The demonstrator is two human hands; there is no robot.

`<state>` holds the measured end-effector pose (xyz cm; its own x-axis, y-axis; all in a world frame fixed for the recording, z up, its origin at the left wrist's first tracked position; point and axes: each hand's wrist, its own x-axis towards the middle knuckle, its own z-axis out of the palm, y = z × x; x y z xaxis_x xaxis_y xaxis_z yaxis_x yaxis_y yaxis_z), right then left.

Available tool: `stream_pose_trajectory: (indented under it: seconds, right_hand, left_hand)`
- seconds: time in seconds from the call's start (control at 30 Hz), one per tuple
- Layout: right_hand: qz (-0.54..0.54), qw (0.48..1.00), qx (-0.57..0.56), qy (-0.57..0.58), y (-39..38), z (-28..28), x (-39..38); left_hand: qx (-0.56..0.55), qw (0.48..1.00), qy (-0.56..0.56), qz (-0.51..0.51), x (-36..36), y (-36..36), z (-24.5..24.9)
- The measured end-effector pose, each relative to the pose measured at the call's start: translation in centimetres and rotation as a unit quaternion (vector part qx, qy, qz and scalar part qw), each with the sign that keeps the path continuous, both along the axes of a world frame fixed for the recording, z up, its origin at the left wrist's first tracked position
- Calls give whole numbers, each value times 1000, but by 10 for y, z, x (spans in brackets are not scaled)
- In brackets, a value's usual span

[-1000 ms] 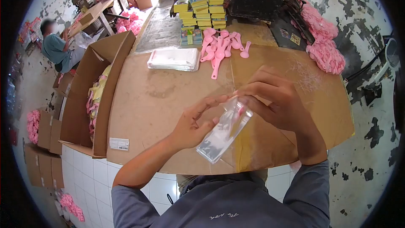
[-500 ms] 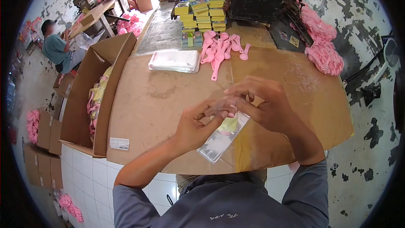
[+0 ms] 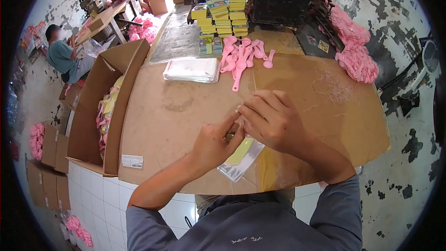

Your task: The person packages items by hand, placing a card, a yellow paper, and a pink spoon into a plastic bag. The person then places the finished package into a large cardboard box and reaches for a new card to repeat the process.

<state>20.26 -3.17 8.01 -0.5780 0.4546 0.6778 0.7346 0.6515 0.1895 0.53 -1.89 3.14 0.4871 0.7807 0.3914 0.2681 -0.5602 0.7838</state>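
Over the cardboard-covered table, my left hand [image 3: 214, 140] and my right hand [image 3: 274, 120] meet, fingertips pinched together at the top end of a clear plastic bag [image 3: 251, 159]. The bag slants down toward the table's near edge. Inside it shows a yellow card [image 3: 239, 152]; a bit of pink is just visible beneath my right fingers. My fingers hide the bag's upper end. Beyond my hands lies a loose pile of pink plastic scoops [image 3: 239, 67], beside a stack of clear plastic bags [image 3: 191, 70].
Stacks of yellow-edged cards [image 3: 222, 16] stand at the back. An open carton [image 3: 114, 139] with yellow and pink items stands left of the table [image 3: 176, 111]. Pink bundles [image 3: 355, 49] lie at right, near thin plastic strips [image 3: 333, 88]. A person [image 3: 67, 56] sits far left.
My right hand has shifted left and its fingers have closed up against my left fingertips. The yellow card now sits lower in the bag, nearer its bottom end.
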Motion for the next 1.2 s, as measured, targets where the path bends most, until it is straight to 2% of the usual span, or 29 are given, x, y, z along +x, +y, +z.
stream_pose_trajectory:
  seconds: [0.17, 0.27, 0.37, 0.4, 0.43, 0.47, 0.5, 0.6, 0.63, 0.67, 0.7, 0.73, 0.8, 0.9, 0.97, 1.03, 1.1, 1.17, 1.2]
  right_hand:
    - [-32, 998, -15, -60, 3, -7, 1]
    - [-44, 995, -83, 23, 18, -6, 11]
    - [-60, 970, -139, 192, 34, -11, 46]
    - [-37, 908, -290, 301, 31, -3, 63]
    - [-13, 810, -430, 398, 25, 9, 85]
    - [32, 762, -512, 395, 20, 16, 116]
    - [77, 705, -588, 389, 17, 21, 150]
    - [212, 612, -593, 478, 27, -5, 237]
    - [0, 837, -462, 292, 27, -30, 257]
    - [-212, 939, -264, 64, 25, -62, 273]
    - [-300, 941, -153, -24, 23, -67, 271]
    - [-393, 913, -43, -104, 20, -62, 256]
    - [-386, 918, -80, 30, 16, -36, 222]
    - [-305, 924, -174, 155, 20, -16, 180]
    - [-180, 944, -205, 185, 24, -26, 152]
    - [-85, 865, -405, 283, 17, -19, 102]
    - [12, 844, -468, 260, 15, -27, 64]
    - [70, 790, -517, 321, 5, -32, 32]
    - [99, 759, -540, 351, 2, -33, 25]
  left_hand:
    - [61, 996, 58, 3, 2, 2, -12]
    - [10, 999, 48, -6, 5, 2, -10]
    - [-66, 998, -13, -17, 0, 8, -7]
    - [-124, 991, -52, -16, -2, 10, -9]
    - [-180, 979, -91, -16, -4, 13, -12]
    - [-237, 963, -130, -16, -4, 15, -15]
    - [-248, 956, -159, -15, -2, 18, -18]
    - [-275, 936, -219, -9, 1, 23, -20]
    - [-284, 933, -220, -6, 2, 23, -19]
    - [-293, 930, -220, -2, 3, 23, -19]
    - [-284, 938, -201, 1, 2, 25, -20]
    - [-276, 944, -180, 3, -1, 27, -23]
    - [-275, 947, -168, 7, -1, 30, -27]
    - [-290, 937, -192, 5, 1, 29, -30]
    - [-286, 933, -217, -1, 4, 28, -28]
    - [-298, 930, -217, -3, 4, 29, -27]
    - [-306, 922, -239, -11, 5, 29, -32]
    - [-308, 908, -282, -27, 8, 29, -42]
    - [-300, 915, -268, -29, 7, 29, -42]
